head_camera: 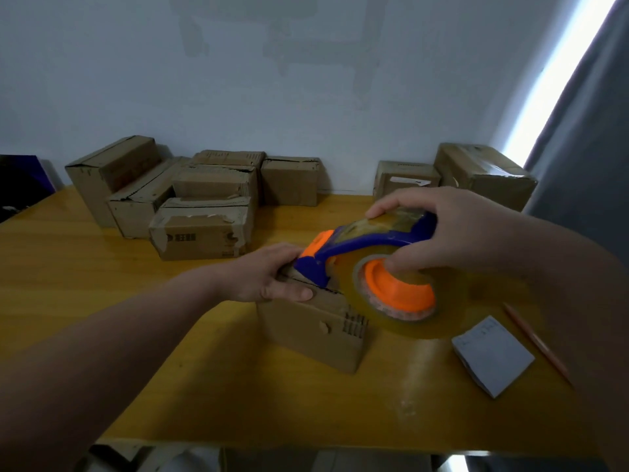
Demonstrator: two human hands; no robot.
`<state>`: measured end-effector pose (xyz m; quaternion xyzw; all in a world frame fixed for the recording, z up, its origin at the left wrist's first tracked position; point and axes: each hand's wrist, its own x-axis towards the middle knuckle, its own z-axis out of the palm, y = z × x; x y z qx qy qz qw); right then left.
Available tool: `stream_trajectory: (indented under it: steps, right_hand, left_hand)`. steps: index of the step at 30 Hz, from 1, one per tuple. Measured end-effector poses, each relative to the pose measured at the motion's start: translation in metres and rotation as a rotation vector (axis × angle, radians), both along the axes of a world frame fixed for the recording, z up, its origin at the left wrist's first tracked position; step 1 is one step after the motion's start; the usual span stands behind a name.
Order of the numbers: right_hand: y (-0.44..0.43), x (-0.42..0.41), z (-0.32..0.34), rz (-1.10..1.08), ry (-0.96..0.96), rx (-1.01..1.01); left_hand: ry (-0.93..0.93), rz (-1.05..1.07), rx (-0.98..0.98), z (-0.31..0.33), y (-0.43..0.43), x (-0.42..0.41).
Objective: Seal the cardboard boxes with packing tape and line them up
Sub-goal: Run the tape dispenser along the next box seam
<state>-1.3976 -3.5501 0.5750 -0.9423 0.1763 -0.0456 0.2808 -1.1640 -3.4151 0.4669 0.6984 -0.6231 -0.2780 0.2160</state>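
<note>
A small cardboard box (316, 330) stands in the middle of the yellow table (102, 284). My left hand (269, 274) grips its top left end, fingers curled over the far edge and thumb along the near side. My right hand (442, 233) holds a blue and orange tape dispenser (367, 240) with a clear tape roll (398, 294). The dispenser's orange front end sits on the box top beside my left hand.
Several cardboard boxes (200, 229) are piled at the back left against the wall. Two more boxes (483, 172) stand at the back right. A grey paper pad (492, 356) and an orange pen (537, 342) lie at the right. A curtain (585, 131) hangs far right.
</note>
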Motion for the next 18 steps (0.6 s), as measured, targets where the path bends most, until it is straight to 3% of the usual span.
stream_trajectory:
  steps: [9,13,18]
  right_hand:
    - [-0.013,-0.034,-0.04,-0.058,0.055,0.161]
    - [-0.014,-0.034,-0.054,-0.065,0.023,0.184]
    - [-0.001,-0.016,-0.066,-0.027,-0.075,0.255]
  left_hand:
    - [-0.418,-0.046,0.191,0.007,-0.005,0.0]
    - [-0.366,-0.141,0.101,0.003,-0.007,-0.018]
    - [-0.357,-0.066,0.023,0.003,0.004,-0.007]
